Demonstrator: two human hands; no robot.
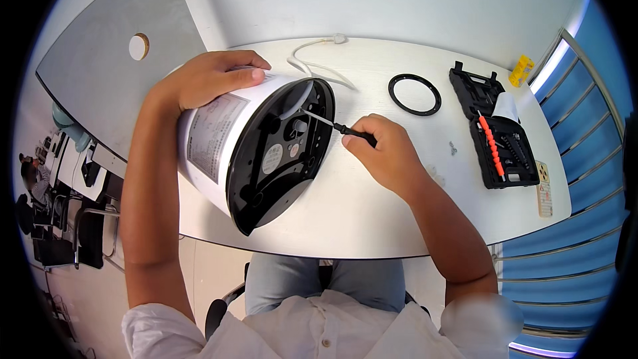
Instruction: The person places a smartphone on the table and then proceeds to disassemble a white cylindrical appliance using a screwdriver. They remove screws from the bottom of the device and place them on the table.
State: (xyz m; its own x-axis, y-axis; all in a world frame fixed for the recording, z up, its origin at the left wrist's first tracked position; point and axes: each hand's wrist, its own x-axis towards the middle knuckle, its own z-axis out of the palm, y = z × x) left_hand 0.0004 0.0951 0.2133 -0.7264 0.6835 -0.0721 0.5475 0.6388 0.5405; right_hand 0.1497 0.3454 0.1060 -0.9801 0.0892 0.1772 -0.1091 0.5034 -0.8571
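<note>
A white, rounded household appliance (203,187) lies tilted on its side on the white table (362,216). Its black underside (251,185), with recesses and round labels, faces right. My left hand (211,80) grips the body from above, fingers and thumb laid over its upper side. Between the fingers of my right hand (385,149) is the black handle of a screwdriver (340,127). The metal shaft points left into the underside, its tip at a recess near the upper rim. Whether the tip sits in a screw is too small to tell.
A white power cord (306,66) curls behind the appliance. To the right lie a black ring (392,96), small screws (453,149), an open black tool case (488,176) with an orange flexible shaft (490,146), a remote control (544,193) and a yellow object (522,71). Metal railing borders the right.
</note>
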